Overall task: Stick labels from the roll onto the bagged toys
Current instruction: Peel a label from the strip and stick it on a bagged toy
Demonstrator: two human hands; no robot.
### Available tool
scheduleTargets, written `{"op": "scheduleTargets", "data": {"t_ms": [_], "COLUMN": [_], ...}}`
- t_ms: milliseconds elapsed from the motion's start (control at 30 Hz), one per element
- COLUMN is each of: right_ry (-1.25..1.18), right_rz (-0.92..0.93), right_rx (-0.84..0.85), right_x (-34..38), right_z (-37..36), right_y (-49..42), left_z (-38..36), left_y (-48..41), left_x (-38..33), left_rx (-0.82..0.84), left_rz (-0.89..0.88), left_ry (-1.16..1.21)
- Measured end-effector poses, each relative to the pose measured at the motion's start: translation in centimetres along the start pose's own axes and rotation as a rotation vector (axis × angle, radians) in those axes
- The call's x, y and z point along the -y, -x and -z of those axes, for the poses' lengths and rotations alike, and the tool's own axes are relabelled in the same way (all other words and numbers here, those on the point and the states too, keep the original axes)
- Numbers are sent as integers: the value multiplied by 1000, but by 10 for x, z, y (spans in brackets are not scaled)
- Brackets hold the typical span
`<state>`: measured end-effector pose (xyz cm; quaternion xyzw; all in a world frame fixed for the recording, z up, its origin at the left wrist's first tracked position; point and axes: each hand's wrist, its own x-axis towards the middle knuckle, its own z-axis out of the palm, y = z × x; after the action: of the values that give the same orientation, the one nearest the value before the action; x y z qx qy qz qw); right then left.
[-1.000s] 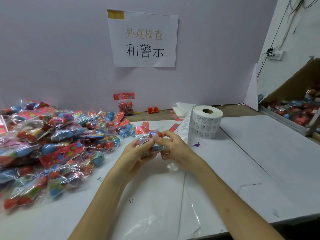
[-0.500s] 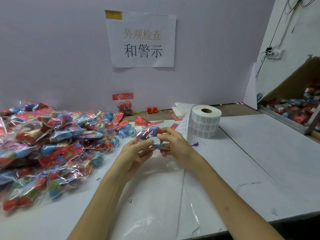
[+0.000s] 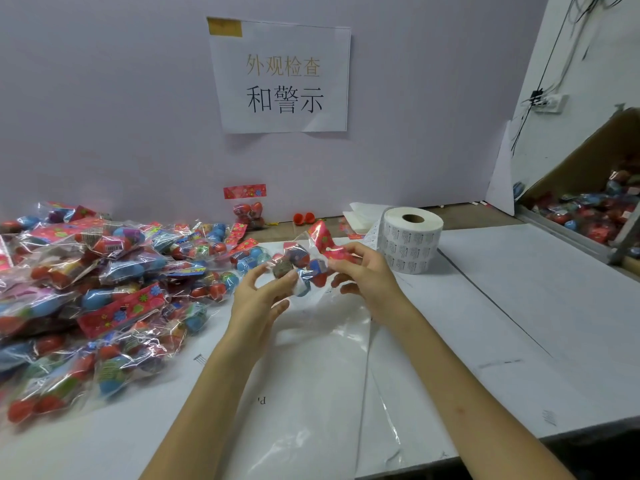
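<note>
We hold the bagged toy (image 3: pixel 298 261), right hand (image 3: pixel 367 282) pinching, left hand (image 3: pixel 263 292) cupping; label roll (image 3: pixel 410 244) lies at two o'clock, nearer the right.

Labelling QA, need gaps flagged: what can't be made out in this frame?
Head view only:
- Bag: label on it or not, lost to motion blur and crinkled film.
- Left hand: gripping the bag or just touching, blurred.
- Roll: print too small to read.
- Pile: cut off by the left edge.
- Box: cut by the right edge, contents blurred.
</note>
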<state>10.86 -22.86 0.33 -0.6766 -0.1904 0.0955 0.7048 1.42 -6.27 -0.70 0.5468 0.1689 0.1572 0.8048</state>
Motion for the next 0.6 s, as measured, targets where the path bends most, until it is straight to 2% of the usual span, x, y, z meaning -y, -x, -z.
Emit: {"op": "scheduleTargets", "data": {"t_ms": [133,300,433,500,600], "right_ry": [-11,60,26,-69,-407], "right_rz": [-26,-76,-78,-77,75], "right_rx": [58,169,232,124,-315], "right_x": [3,13,33,46,71], "right_z": [1,8,36,56,111], "right_y": [0,2,-1,-10,-30], "left_z": [4,-1,-1,3,8], "left_y": [0,9,9,5,0], "left_x": [-2,-3,-1,1,5], "left_rx": [-68,16,91,105,106], "left_rz": [-45,-132,-134,-130,-113], "left_ry": [27,-156,-95,-75,-84]}}
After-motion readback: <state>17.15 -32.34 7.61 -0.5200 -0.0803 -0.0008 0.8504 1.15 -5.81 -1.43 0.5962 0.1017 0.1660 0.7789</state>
